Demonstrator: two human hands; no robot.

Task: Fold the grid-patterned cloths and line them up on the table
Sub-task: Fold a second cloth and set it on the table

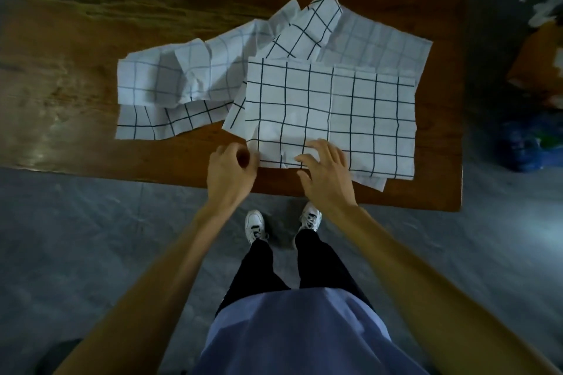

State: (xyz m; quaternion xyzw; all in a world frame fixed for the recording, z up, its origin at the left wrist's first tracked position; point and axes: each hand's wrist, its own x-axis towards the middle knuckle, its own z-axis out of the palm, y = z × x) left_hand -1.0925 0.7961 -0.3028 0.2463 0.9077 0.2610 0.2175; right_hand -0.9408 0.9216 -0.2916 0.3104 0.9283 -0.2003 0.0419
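Several white cloths with a black grid lie in a loose heap on the brown wooden table (91,39). The nearest cloth (329,113) lies flat on top, near the table's front edge. My left hand (231,170) pinches that cloth's near left corner with curled fingers. My right hand (326,170) rests on its near edge with the fingers spread. A crumpled cloth (170,82) lies at the left of the heap. Another cloth (307,30) sticks up at the back.
The table's front edge (365,201) runs just past my hands, and its right edge (463,100) lies near the heap. On the grey floor to the right sit a blue bag (524,146) and an orange-brown box (539,64). My white shoes (256,225) stand below the table edge.
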